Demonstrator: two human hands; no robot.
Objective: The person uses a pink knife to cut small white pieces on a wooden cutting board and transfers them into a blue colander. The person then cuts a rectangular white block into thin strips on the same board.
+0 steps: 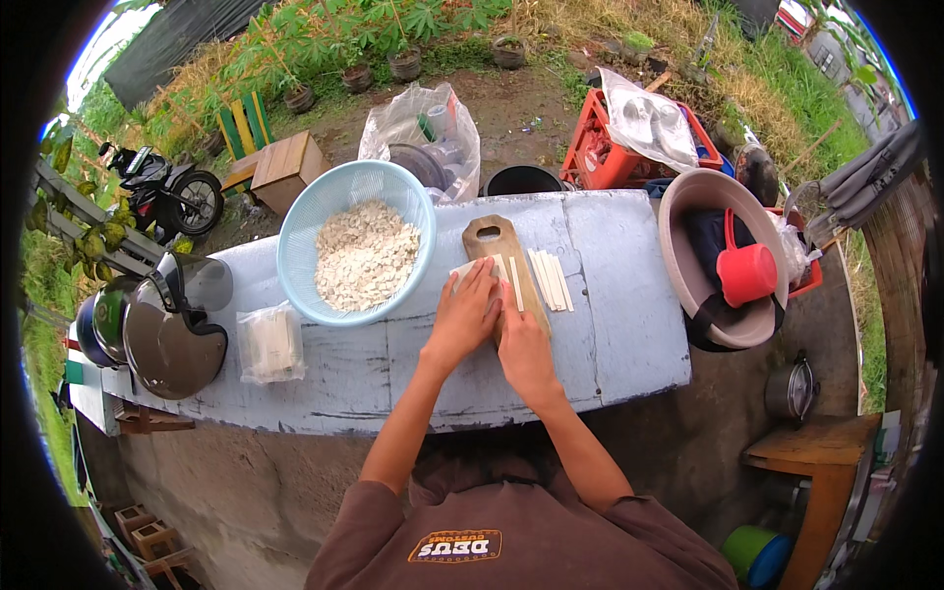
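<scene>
On a wooden cutting board [525,291] lies a pale, flat slab [463,271], with my left hand [466,310] pressed flat over it. My right hand [521,343] is close beside it, its index finger stretched forward and the other fingers curled; whatever it grips is hidden, and no blade can be made out. One cut pale strip [515,284] lies on the board just right of the slab. Several more pale strips [550,280] lie side by side at the board's right edge. A light blue plastic basket [357,318] at the left holds many small pale pieces [365,258].
A clear plastic packet [271,345] of pale slabs and some helmets [173,332] are on the table [332,398] at the left. At its right end stands a beige tub [675,254] with a red dipper [746,273]. A red crate [590,140] stands beyond.
</scene>
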